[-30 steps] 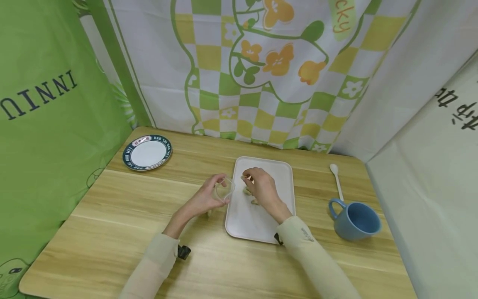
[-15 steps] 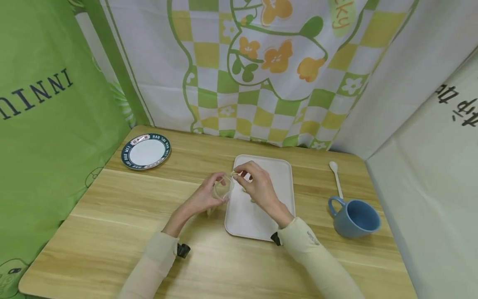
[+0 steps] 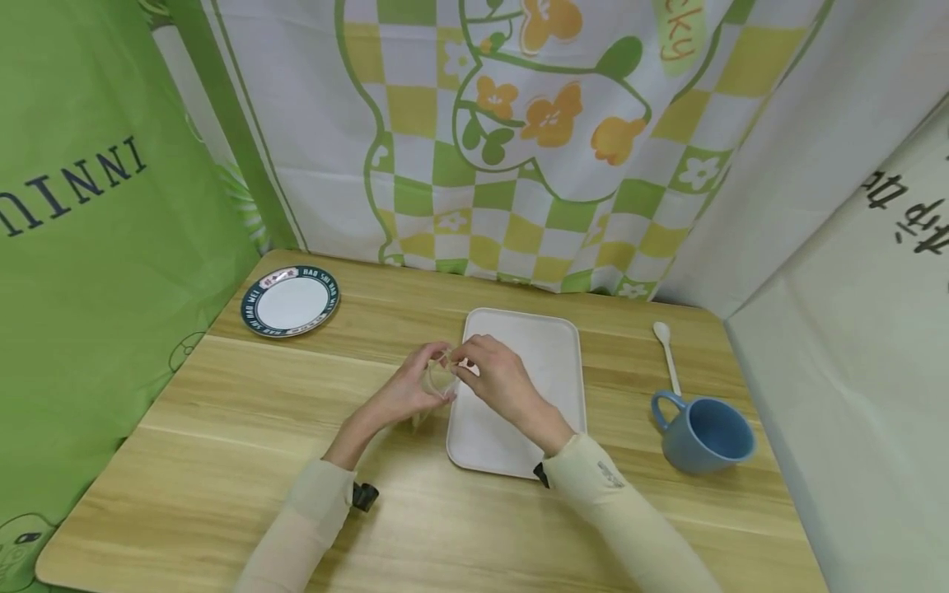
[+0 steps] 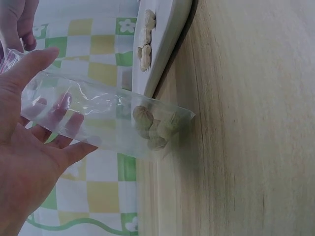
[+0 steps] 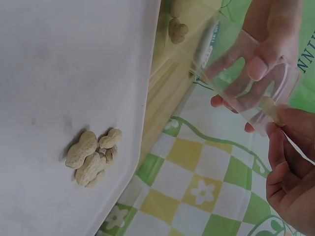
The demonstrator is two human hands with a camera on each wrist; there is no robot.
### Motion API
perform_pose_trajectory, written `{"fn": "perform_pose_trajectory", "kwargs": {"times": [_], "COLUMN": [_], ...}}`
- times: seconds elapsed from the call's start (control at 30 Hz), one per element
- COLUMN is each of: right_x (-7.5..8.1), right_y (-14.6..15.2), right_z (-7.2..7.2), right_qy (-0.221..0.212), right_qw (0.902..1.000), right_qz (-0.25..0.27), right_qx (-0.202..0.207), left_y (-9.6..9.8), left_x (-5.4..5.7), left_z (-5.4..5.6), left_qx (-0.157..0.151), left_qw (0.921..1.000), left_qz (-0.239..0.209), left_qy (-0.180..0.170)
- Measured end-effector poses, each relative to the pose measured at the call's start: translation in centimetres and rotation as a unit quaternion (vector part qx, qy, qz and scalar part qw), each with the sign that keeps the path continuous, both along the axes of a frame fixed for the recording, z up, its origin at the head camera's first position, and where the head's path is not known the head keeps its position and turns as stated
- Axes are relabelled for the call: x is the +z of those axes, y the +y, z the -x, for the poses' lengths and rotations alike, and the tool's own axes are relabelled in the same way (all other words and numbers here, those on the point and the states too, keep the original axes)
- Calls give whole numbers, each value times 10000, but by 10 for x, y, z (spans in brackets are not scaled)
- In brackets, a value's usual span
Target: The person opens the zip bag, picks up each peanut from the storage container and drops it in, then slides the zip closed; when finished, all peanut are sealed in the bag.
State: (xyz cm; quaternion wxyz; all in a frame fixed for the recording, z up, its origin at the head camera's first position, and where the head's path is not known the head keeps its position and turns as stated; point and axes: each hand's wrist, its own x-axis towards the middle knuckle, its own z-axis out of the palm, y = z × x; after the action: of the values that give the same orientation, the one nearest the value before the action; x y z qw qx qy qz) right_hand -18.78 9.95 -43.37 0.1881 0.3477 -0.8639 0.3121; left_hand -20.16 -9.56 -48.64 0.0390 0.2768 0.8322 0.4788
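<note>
My left hand [image 3: 406, 389] holds a clear plastic bag [image 4: 93, 101] upright by its upper part, thumb and fingers spread round the opening. Several peanuts in their shells [image 4: 156, 129] lie at the bottom of the bag, low over the table. At the bag's mouth, my right hand [image 3: 502, 380] pinches a peanut [image 5: 269, 109] between thumb and fingertips; in the right wrist view it overlaps the bag's opening. A small cluster of peanuts [image 5: 88, 160] rests on the white tray [image 3: 552, 338]; in the head view my right hand hides it.
A white plate with a dark patterned rim [image 3: 254, 311] lies at the back left of the wooden table [image 3: 222, 461]. On the right stand a blue mug [image 3: 700, 445] and, behind it, a white spoon [image 3: 670, 358]. A patterned curtain [image 3: 519, 189] hangs along the back edge.
My right hand has lifted a peanut from over the tray and moved left to the bag's mouth. The left hand and bag have stayed nearly in place.
</note>
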Motion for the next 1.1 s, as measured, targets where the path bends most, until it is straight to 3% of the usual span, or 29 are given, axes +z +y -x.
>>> {"fn": "perform_pose_trajectory", "kwargs": {"times": [0.4,0.5,0.67,0.87,1.1], "right_x": [-2,1,0,-16,-45], "right_y": [-2,3,22,45,57], "right_z": [2,4,13,20,15], "right_qy": [128,7,-230,-919,-2168], "right_qw": [9996,10000,9966,9858,9598], "right_qz": [-195,-71,310,-55,-965], "right_qx": [164,-33,-722,-1404,-1501], "left_y": [1,1,2,2,2], "left_x": [5,5,4,3,0], "left_z": [-2,-1,0,-1,0], "left_qx": [22,-19,-71,-12,52], "left_qw": [9998,10000,9997,9996,9996], "left_qz": [155,85,-77,-134,-60], "left_qy": [-128,-28,216,264,259]}}
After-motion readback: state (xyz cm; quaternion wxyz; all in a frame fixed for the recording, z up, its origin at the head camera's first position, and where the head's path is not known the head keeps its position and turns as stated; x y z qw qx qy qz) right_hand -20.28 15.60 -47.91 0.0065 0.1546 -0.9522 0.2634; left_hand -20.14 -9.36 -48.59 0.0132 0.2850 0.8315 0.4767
